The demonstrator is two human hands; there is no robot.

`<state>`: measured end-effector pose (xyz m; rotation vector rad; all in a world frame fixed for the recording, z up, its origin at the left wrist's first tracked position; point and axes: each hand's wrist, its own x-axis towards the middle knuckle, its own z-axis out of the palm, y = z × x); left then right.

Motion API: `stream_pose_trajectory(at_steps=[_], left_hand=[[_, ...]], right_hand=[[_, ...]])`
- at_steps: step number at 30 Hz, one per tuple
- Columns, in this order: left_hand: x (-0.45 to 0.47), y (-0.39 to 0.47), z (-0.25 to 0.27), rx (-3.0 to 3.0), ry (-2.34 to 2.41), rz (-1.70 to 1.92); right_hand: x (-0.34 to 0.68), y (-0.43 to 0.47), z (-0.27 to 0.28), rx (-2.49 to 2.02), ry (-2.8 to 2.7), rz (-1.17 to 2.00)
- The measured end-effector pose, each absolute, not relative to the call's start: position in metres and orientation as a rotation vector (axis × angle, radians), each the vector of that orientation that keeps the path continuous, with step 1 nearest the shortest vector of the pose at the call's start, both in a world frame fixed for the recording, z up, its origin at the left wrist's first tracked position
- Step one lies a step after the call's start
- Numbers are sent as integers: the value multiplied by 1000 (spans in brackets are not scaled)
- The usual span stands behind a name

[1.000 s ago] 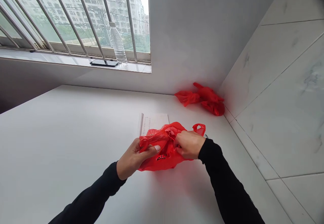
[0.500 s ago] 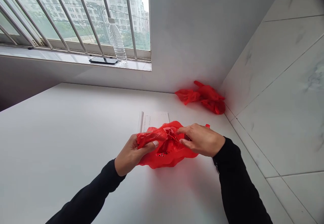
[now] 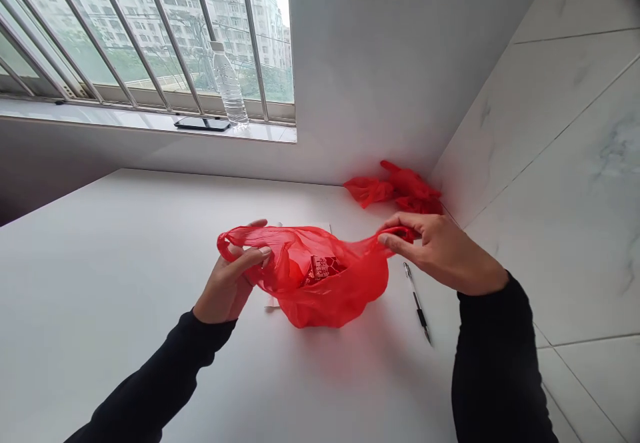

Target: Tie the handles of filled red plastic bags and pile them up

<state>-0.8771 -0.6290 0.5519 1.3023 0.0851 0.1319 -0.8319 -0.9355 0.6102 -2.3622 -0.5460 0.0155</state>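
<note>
A thin red plastic bag [image 3: 335, 306] is stretched between my two hands above the white table. My left hand [image 3: 233, 276] grips its left handle, thumb over the plastic. On the other side, my right hand [image 3: 435, 243] pinches the right handle between thumb and fingers. Inside the bag's mouth lies a dark red printed packet [image 3: 323, 268] with pale lettering; the rest of the contents is hidden by the plastic. A notebook on the table is mostly covered by the bag. Just below my right hand lies a black and clear pen [image 3: 417, 304].
Crumpled red plastic bags [image 3: 395, 186] lie in the table's back right corner, against the wall. A clear water bottle [image 3: 230, 86] and a dark phone [image 3: 203, 124] rest on the windowsill beside the barred window. A tiled wall [image 3: 575, 163] bounds the right side.
My hands have moved apart, the left one leftward and the right one up and rightward. The bag is now spread wide by its handles, and the pen has come into fuller view.
</note>
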Motion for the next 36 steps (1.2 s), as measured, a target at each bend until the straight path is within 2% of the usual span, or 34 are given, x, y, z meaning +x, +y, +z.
stream_pose_trajectory(at_steps=[4, 9, 13, 18, 23, 30, 36], left_hand=[[-882, -628, 558, 1337, -29, 87], [-891, -636, 558, 1597, -199, 29], [-896, -647, 550, 1771, -400, -48], [-895, -650, 545, 1798, -416, -25], [-890, -651, 546, 1803, -380, 155], [-884, -651, 553, 1359, -205, 56], [-908, -663, 567, 1555, -184, 91]], right_hand=[[-849, -920, 623, -2135, -566, -272], [-858, -872, 608, -1961, -818, -74], [-856, -836, 587, -2023, -980, 56], [-854, -839, 584, -1939, -913, -16], [-856, -853, 597, -1860, -697, -143], [-873, -863, 614, -1736, -711, -266], [-882, -866, 620, -1561, -977, -55]])
